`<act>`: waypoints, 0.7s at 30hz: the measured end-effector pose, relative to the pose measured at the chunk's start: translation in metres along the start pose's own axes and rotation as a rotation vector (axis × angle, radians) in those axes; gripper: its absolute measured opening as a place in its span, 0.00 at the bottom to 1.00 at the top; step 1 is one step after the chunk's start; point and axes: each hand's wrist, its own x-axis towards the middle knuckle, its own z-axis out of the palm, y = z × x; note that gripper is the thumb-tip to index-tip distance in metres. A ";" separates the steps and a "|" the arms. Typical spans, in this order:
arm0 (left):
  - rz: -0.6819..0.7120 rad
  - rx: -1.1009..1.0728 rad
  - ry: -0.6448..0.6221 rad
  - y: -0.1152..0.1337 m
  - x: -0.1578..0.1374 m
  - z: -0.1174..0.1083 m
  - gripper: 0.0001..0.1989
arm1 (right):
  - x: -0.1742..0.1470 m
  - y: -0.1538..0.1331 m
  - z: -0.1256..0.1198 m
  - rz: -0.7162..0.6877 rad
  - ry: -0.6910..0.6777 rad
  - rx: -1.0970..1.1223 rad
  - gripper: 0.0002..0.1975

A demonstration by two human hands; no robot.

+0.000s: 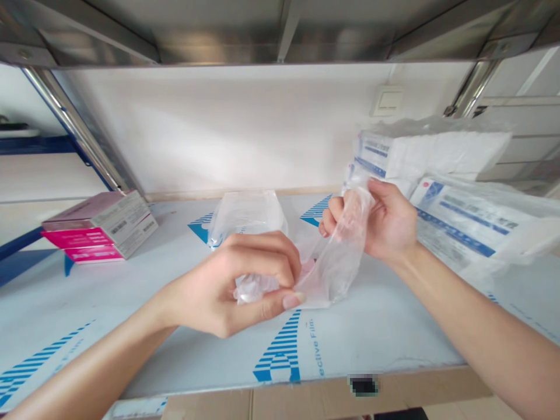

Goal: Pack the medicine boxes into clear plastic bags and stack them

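A thin clear plastic bag [339, 265] is stretched between my two hands above the film-covered shelf. My left hand [245, 280] pinches one side of it between thumb and fingers, and a crumpled bit of the plastic pokes out below those fingers. At the opposite end my right hand [391, 224] is closed on the bag, whose edge is gathered up by the thumb. Something pinkish shows faintly through the plastic beside my left fingertips; what it is I cannot make out. Behind my left hand lies a transparent plastic packet [251, 210], flat on the shelf.
Pink-and-white boxes [100, 227] are stacked at the left. White packs with blue print [464, 219] in clear wrap stand at the right. A metal shelf [219, 35] hangs overhead, with a wall switch [387, 100] behind. Cardboard [297, 402] lies under the front edge.
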 end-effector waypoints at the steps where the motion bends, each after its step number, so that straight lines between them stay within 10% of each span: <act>1: -0.087 -0.076 -0.077 -0.001 0.001 0.001 0.10 | -0.001 0.000 0.000 0.014 -0.036 0.017 0.26; 6: -0.418 -0.031 -0.283 -0.016 0.002 0.004 0.16 | -0.006 0.000 -0.003 0.136 -0.245 -0.162 0.29; 13: -0.135 0.311 -0.293 -0.032 0.007 0.033 0.06 | -0.007 -0.003 0.019 0.054 -0.415 -0.778 0.23; 21: -0.136 0.518 -0.322 -0.034 0.027 0.056 0.07 | -0.009 0.021 -0.005 -0.001 -0.069 -0.709 0.15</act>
